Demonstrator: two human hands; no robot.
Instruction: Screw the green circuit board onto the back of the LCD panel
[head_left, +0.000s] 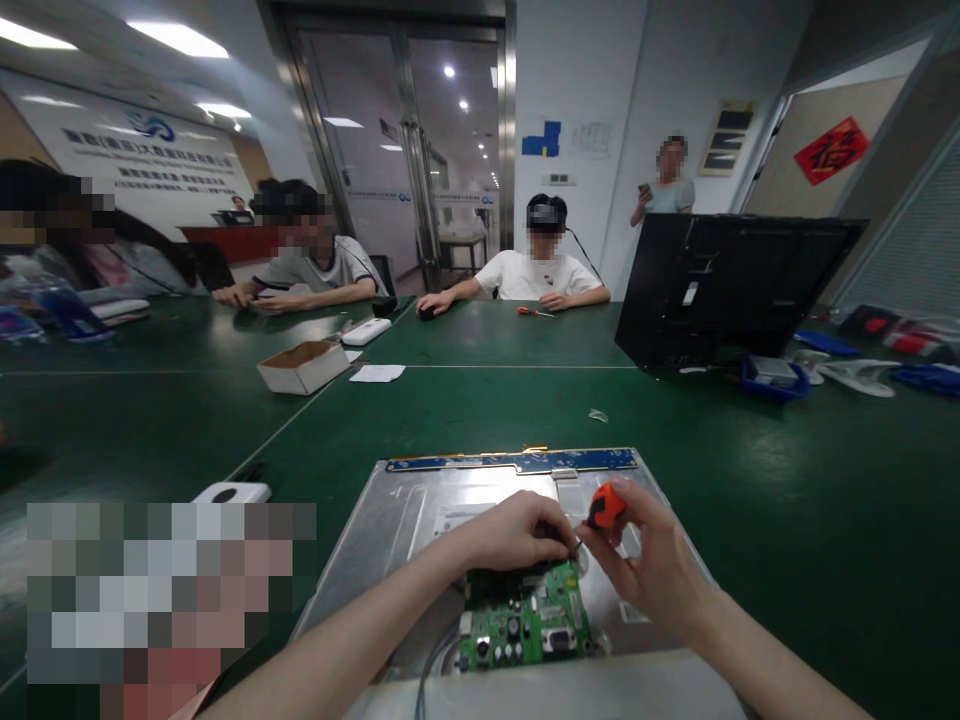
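A green circuit board [525, 620] lies on the metal back of a flat display panel [375, 560], with connectors and small capacitors along its near edge. My right hand [660, 550] grips a screwdriver [606, 508] by its orange and black handle. The tool leans, its tip reaching down to the board's upper right corner. My left hand [521, 530] is at the board's far edge, fingertips pinched close to the screwdriver tip; what they hold is hidden. A blue circuit strip [457, 462] runs along the panel's far edge.
On the green table [480, 400] stand an open cardboard box [304, 368] and a large black monitor [720, 290]. A second screwdriver [534, 312] lies before a person [544, 270] opposite. A grey cable [427, 660] runs beside the board. Other people sit at the left.
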